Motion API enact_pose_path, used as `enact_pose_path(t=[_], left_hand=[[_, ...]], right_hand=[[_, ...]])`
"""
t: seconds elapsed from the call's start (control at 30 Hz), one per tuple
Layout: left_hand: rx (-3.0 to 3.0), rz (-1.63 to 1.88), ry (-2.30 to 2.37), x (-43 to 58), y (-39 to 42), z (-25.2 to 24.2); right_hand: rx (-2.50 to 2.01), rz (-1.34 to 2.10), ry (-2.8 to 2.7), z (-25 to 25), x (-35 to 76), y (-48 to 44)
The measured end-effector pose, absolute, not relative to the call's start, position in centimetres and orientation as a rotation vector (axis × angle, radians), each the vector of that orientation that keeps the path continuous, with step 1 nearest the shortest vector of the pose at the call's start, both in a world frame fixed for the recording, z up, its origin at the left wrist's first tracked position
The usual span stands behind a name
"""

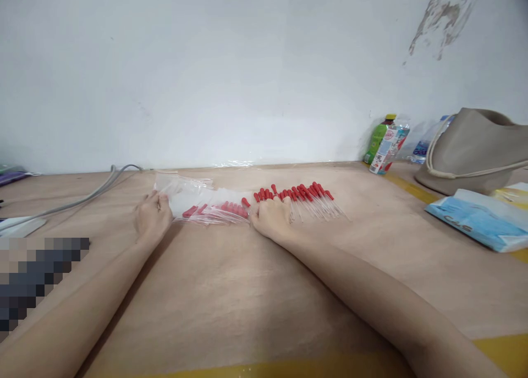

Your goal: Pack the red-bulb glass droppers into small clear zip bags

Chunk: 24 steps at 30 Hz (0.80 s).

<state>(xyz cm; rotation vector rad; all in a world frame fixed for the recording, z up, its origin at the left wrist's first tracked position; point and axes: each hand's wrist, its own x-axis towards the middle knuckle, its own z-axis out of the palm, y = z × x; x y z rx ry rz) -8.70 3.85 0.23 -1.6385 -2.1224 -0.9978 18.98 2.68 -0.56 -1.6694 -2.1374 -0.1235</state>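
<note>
At the left end of a clear plastic bag, my left hand is closed, its fingers curled on the bag's edge. Several droppers with red bulbs show through the thin plastic and lie side by side. My right hand is closed low over the table at the bag's right end, seemingly around a thin dropper stem; its fingertips are partly hidden. One red bulb sticks out by its thumb. To its right, more loose droppers lie in a row, bulbs away from me, clear stems towards me.
Brown paper covers the table, with yellow tape at its edges. A grey cable lies at left. Drink bottles, a beige bag and a blue tissue pack stand or lie at right. A white wall rises behind.
</note>
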Motion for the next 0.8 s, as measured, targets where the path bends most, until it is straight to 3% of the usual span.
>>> enact_pose_path(t=[0.3,0.47,0.63,0.8], left_hand=[[-2.235,-1.233,-1.384,-1.5,0.9,1.4],[-2.83,-0.831,-1.021,2.6,-2.7,0.2],[-2.978,-0.362,-1.073,5.5,-6.0,-0.5],[-2.915,-0.387,-1.206,5.7,-6.7,1.4]], right_hand=[[-1.664,-0.171,-1.92,-1.1,20.3,2.0],[-1.234,0.098,-1.657,-2.4,25.5,1.3],[-1.059,0.348,-1.473,-3.6,29.2,-0.4],[-1.009,0.784,-1.344,-3.2,29.4,-1.6]])
